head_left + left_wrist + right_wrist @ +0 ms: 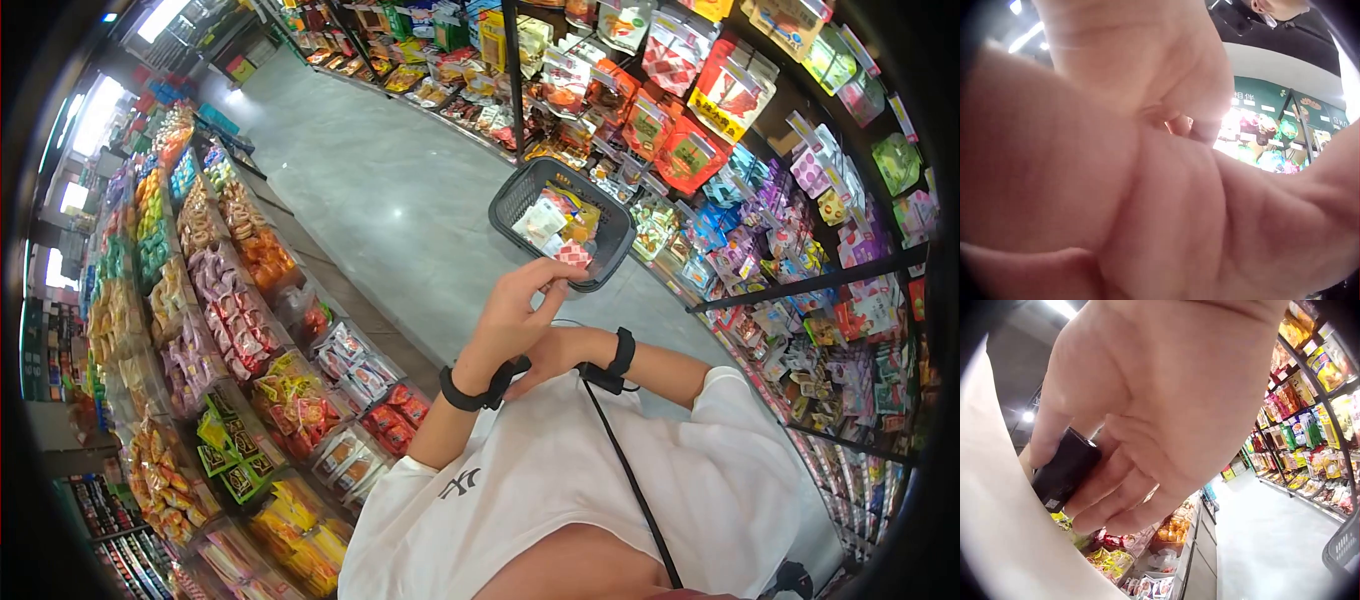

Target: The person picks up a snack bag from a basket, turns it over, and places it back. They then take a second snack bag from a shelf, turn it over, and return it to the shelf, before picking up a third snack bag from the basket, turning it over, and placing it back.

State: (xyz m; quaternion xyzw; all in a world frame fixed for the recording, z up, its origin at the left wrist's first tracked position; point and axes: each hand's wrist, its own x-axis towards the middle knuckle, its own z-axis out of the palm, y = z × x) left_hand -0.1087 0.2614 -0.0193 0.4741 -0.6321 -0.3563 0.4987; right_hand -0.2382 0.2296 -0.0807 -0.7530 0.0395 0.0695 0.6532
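Note:
In the head view my left hand (520, 305) reaches forward, its loosely bent fingers overlapping the near rim of a dark plastic shopping basket (508, 190). Inside the basket lie several snack packets (545, 222), one red-and-white checked. Beneath it my right hand (548, 358) reaches across to the left wrist. The right wrist view has the right hand (1154, 394) close up, thumb and fingers around a small black wrist camera (1066, 470) on the left wrist's strap. Bare skin of the hands (1160, 206) fills most of the left wrist view.
Sloping bins of wrapped snacks (240, 320) run along the left. Racks with hanging snack bags (690, 110) line the right. A grey floor aisle (350, 170) passes between them. A black strap (630, 470) crosses the white shirt (560, 480).

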